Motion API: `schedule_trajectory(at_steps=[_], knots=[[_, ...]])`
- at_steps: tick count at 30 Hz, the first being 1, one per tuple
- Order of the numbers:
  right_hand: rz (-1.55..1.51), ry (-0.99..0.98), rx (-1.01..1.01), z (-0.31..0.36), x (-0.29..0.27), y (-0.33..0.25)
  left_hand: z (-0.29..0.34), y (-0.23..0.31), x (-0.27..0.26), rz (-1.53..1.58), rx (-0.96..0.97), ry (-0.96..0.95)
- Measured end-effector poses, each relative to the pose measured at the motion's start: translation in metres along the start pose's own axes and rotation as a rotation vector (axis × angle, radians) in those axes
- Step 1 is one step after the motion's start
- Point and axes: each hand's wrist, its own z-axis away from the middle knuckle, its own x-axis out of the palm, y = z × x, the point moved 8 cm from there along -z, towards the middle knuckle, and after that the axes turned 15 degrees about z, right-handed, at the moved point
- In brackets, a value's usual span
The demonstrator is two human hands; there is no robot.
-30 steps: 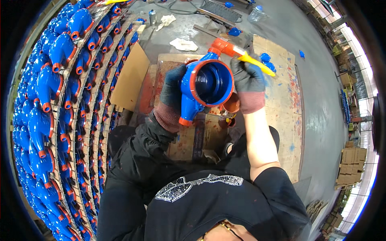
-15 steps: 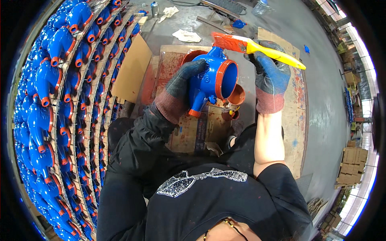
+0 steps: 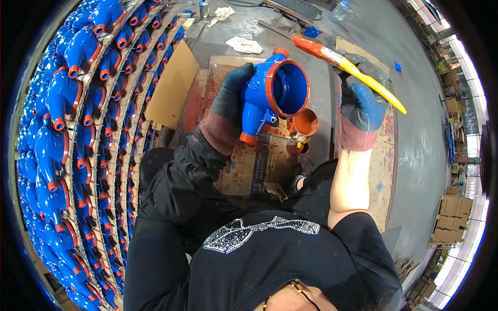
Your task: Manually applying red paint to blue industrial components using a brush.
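My gloved left hand (image 3: 232, 96) grips a glossy blue pipe fitting (image 3: 258, 93) from its left side. Its wide round mouth, rimmed in red, faces right and toward me; a short stub at the top and a branch at the bottom both end in red. In my gloved right hand (image 3: 364, 96) is a paintbrush (image 3: 346, 67) with a yellow handle and red-coated bristles. The bristles point up and left, apart from the fitting. Below the fitting stand a red-stained open container (image 3: 305, 123) and a smaller cup (image 3: 297, 149), both over paint-spattered cardboard.
Rows of blue fittings with red ends (image 3: 62, 150) fill racks along my left. A cardboard sheet (image 3: 173, 85) leans beside them. White rags (image 3: 245, 45), a spray can (image 3: 204, 10) and a clear plastic bottle (image 3: 341, 11) are on the floor ahead. Stacked cartons (image 3: 453, 220) stand far right.
The brush has left the fitting's top stub and moved right with my right hand, tilting more steeply. My left hand has turned the fitting so its mouth faces me more.
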Motion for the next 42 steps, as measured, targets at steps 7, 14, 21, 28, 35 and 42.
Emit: schedule_trajectory(at_steps=[7, 14, 21, 28, 35, 42], knots=[[0.275, -0.273, -0.467, 0.004, 0.035, -0.022, 0.003, 0.001, 0.009, 0.038, -0.100, -0.142], [0.466, -0.280, -0.360, 0.023, 0.046, -0.034, 0.004, 0.039, 0.012, 0.048, 0.019, -0.192], [0.591, -0.330, -0.293, 0.036, 0.053, -0.045, 0.012, 0.072, 0.026, -0.219, 0.343, -0.139], [0.374, -0.247, -0.019, 0.025, 0.039, -0.023, 0.010, 0.065, 0.019, -0.304, 0.298, -0.140], [0.149, -0.161, 0.253, 0.016, 0.037, 0.009, 0.005, 0.047, 0.023, -0.198, 0.123, -0.229], [-0.007, 0.012, 0.333, 0.009, 0.029, 0.023, -0.002, 0.033, 0.019, -0.173, 0.091, -0.266]])
